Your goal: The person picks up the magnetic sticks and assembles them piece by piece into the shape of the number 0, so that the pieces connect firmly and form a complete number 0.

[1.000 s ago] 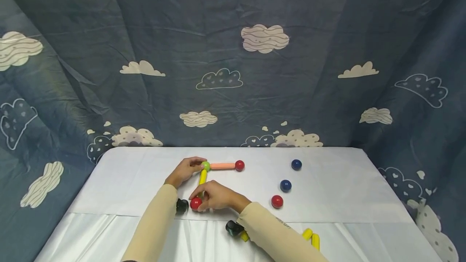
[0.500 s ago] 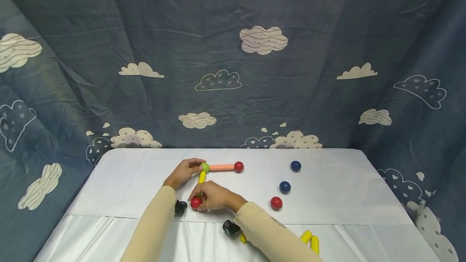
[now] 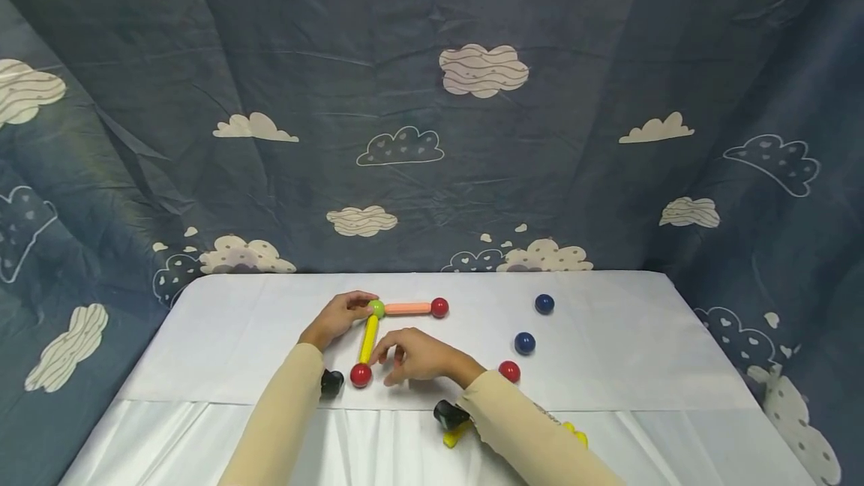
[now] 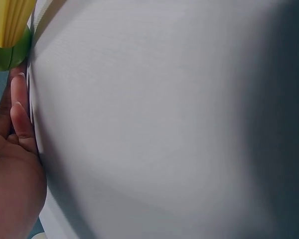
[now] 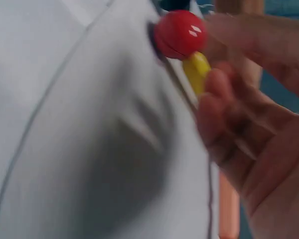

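An L of balls and rods lies on the white cloth. At its corner sits a green ball (image 3: 376, 309), which my left hand (image 3: 340, 319) pinches. From that ball an orange rod (image 3: 408, 308) runs right to a red ball (image 3: 439, 307). A yellow rod (image 3: 368, 339) runs toward me to another red ball (image 3: 361, 375). My right hand (image 3: 421, 356) is just right of this near red ball, apart from it, with loosely bent fingers holding nothing. In the right wrist view, the near red ball (image 5: 180, 35) shows beyond the thumb and fingers.
Two blue balls (image 3: 524, 343) and a loose red ball (image 3: 509, 372) lie to the right. Loose yellow rods (image 3: 574, 433) lie near the front, partly behind my right sleeve. A dark curtain (image 3: 405, 96) with clouds hangs behind the table.
My right hand has let go of the near red ball and moved a little right, its fingers opening. The left hand stays at the green ball.
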A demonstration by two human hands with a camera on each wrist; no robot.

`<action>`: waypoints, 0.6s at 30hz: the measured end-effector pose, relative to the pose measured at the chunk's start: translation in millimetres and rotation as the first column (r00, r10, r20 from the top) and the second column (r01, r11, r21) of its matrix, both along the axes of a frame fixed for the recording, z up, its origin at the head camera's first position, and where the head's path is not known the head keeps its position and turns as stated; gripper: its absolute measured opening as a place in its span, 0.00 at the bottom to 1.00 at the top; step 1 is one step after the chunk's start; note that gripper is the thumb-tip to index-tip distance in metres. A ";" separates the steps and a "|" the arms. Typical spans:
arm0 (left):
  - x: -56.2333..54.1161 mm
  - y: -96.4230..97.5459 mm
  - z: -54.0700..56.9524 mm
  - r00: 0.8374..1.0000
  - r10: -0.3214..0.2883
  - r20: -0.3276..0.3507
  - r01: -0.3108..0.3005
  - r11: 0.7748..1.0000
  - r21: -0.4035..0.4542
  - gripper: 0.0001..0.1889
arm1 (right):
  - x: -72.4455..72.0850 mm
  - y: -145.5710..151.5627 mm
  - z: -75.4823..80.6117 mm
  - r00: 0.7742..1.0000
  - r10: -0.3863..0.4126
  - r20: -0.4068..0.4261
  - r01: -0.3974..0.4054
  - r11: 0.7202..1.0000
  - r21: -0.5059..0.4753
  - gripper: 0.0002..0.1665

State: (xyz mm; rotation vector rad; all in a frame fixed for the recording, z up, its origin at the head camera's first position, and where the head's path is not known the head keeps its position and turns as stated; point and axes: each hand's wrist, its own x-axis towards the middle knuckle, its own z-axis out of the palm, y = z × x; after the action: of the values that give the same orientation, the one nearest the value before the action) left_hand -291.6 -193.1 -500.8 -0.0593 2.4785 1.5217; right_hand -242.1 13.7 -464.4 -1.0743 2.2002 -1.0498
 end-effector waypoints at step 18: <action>-3.0 -1.1 -6.6 1.000 0.002 0.025 -0.001 1.000 -0.031 0.15 | 44.8 83.9 12.4 0.999 0.032 -0.013 -0.027 0.963 0.268 0.16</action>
State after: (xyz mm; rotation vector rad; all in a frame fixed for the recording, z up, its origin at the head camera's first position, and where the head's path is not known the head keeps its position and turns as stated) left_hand -294.6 -194.2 -507.4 -0.0851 2.4827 1.4745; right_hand -197.4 97.6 -451.9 -0.9927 2.2527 -0.7065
